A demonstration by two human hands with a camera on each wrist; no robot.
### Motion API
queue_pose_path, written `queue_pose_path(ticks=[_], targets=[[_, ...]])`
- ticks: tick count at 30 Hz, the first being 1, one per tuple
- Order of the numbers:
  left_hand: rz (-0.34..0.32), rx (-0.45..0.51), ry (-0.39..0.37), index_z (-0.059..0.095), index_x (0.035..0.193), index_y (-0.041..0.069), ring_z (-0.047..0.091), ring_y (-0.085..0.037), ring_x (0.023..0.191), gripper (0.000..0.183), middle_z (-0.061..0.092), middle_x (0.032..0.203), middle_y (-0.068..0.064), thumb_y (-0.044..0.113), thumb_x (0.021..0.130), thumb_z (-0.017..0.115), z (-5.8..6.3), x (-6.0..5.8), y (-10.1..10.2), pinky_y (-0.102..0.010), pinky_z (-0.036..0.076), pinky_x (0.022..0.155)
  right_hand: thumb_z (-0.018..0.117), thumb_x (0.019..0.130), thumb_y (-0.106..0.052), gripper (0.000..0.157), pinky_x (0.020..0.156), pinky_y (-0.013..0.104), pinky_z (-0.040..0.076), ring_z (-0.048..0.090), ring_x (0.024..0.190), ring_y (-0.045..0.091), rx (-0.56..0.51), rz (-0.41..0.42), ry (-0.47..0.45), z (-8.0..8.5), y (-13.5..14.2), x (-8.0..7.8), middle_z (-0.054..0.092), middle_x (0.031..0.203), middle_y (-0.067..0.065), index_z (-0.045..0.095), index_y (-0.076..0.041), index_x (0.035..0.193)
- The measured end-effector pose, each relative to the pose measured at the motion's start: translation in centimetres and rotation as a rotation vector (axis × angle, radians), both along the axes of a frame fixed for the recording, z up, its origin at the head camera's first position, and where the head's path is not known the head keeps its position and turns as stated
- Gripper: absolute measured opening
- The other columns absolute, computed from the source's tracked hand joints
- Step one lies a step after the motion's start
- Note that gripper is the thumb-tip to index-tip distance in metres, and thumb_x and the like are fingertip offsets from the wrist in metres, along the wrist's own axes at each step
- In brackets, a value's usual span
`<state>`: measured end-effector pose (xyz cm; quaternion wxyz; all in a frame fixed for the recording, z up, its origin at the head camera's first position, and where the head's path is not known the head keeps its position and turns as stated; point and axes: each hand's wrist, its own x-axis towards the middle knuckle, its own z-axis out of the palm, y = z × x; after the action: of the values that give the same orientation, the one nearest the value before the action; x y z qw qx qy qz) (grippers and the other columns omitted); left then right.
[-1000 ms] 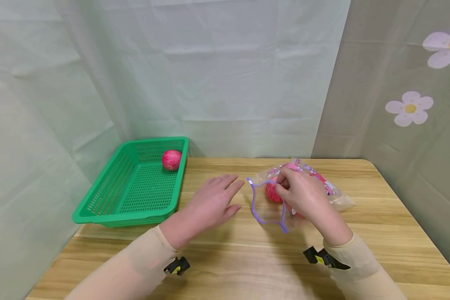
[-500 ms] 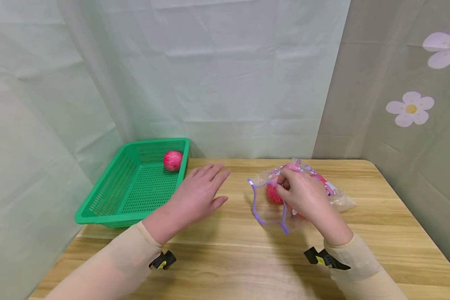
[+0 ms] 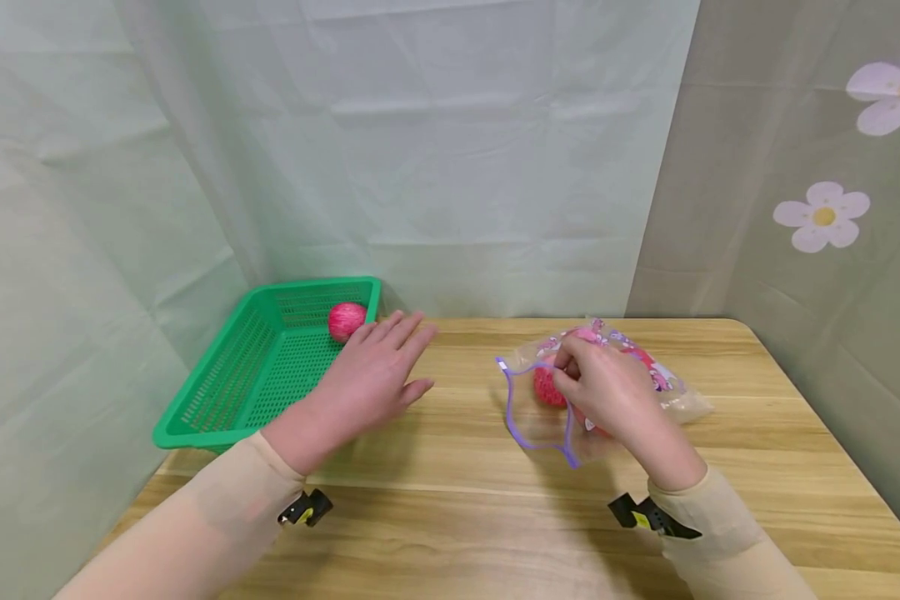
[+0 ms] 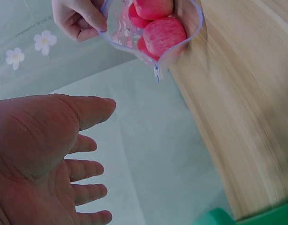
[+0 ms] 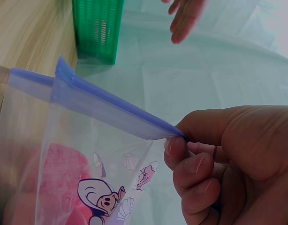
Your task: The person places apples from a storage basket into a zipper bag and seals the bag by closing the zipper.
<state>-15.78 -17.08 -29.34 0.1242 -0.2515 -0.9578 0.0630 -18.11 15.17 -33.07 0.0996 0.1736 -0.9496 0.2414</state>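
Note:
My right hand [image 3: 606, 379] pinches the purple rim of a clear zip bag [image 3: 543, 425] between thumb and forefinger, and the bag's mouth gapes toward the left. Several red apples [image 4: 163, 36] lie inside the bag, which has cartoon prints [image 5: 102, 199] on its side. My left hand [image 3: 360, 371] hangs in the air with fingers straight and holds nothing; in the head view it overlaps the right rim of the green basket [image 3: 232, 437]. One apple [image 3: 346, 322] rests in the basket's far right corner, just beyond the left fingertips.
The wooden table [image 3: 450, 533] carries the basket at its left and the bag at its right. A pale cloth [image 3: 450, 167] hangs behind the table, and a grey cloth with printed flowers [image 3: 821, 217] covers the right side.
My left hand has moved left, away from the bag mouth and toward the basket, fingers still spread. The right hand and the bag have stayed in place.

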Motion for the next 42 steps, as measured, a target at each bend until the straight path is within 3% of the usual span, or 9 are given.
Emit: queue_pose_path(ticks=[14, 26, 42], targets=[[0.054, -0.022, 0.009, 0.048, 0.164, 0.002, 0.042, -0.051, 0.154, 0.075, 0.045, 0.168, -0.027, 0.036, 0.104, 0.080, 1.8, -1.0, -2.4, -0.066, 0.038, 0.122, 0.074, 0.098, -0.013, 0.004, 0.054, 0.036, 0.042, 0.055, 0.062, 0.013, 0.005, -0.006, -0.002, 0.0, -0.1, -0.2, 0.066, 0.075, -0.009, 0.070, -0.014, 0.097], [0.156, -0.035, -0.079, 0.039, 0.169, 0.001, 0.034, -0.052, 0.158, 0.078, 0.036, 0.173, -0.028, 0.038, 0.109, 0.073, 3.2, -2.5, -4.6, -0.071, 0.033, 0.122, 0.073, 0.099, -0.014, 0.004, 0.054, 0.036, 0.042, 0.055, 0.061, 0.013, 0.003, -0.013, -0.019, -0.1, -0.1, 0.1, 0.065, 0.074, -0.009, 0.069, -0.015, 0.098], [0.203, -0.006, -0.142, 0.036, 0.167, -0.005, 0.036, -0.056, 0.155, 0.076, 0.037, 0.169, -0.034, 0.035, 0.110, 0.066, 4.9, -5.0, -7.6, -0.075, 0.034, 0.119, 0.072, 0.098, -0.013, 0.003, 0.053, 0.035, 0.041, 0.055, 0.058, 0.011, -0.016, -0.005, -0.016, -0.2, -0.1, 0.4, 0.063, 0.069, -0.011, 0.069, -0.012, 0.098]])
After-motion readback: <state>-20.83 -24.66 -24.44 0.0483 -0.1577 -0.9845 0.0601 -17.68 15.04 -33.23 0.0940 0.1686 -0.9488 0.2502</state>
